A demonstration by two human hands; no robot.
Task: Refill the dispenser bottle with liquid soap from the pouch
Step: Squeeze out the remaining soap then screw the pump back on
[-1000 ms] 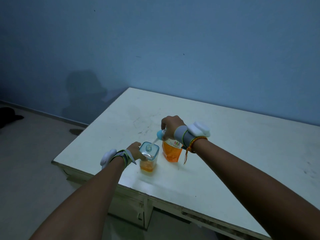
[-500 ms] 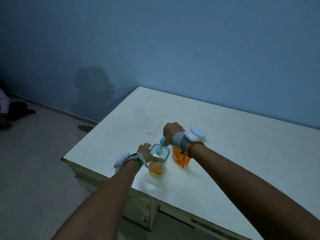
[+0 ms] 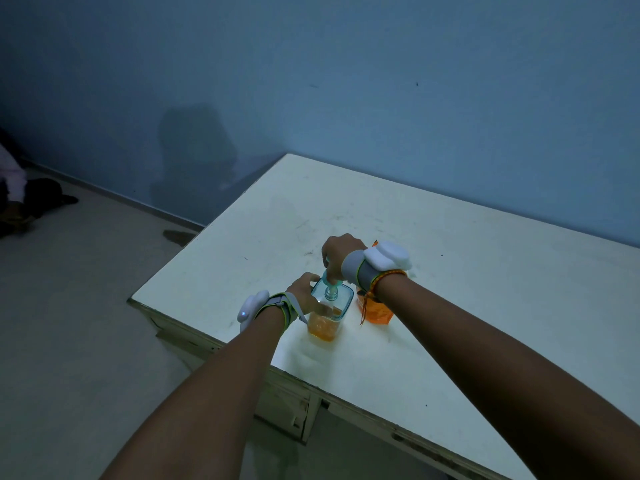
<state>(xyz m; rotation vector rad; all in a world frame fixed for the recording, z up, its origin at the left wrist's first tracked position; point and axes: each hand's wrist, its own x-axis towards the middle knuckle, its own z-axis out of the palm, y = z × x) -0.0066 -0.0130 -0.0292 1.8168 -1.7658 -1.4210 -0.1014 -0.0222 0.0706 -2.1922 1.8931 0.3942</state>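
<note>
So the square clear dispenser bottle (image 3: 327, 315) with orange liquid soap in its lower part is standing upright, long axis straight up, near the left front corner of the white scuffed surface (image 3: 450, 306). A teal pump top (image 3: 331, 292) is sitting at the bottle's neck, pointing up and tilted a little toward the back edge.

The orange soap pouch (image 3: 375, 308) stands upright just beside the bottle on its right, partly hidden behind the right wrist. The surface looks worn, with dark scratch marks toward the back, and the front edge is chipped. Blue wall (image 3: 381, 98) behind it, pale floor (image 3: 69, 306) off to the left, pretty dim room overall, and something dark is lying on the floor by the far left wall.

The left hand (image 3: 306, 289) is wrapped around the bottle's left side, gripping it near the top. The right hand (image 3: 341, 252) comes down from above, fingers curled and pinching the pump top right over the bottle's opening. Both wrists wear grey straps with white pods.
</note>
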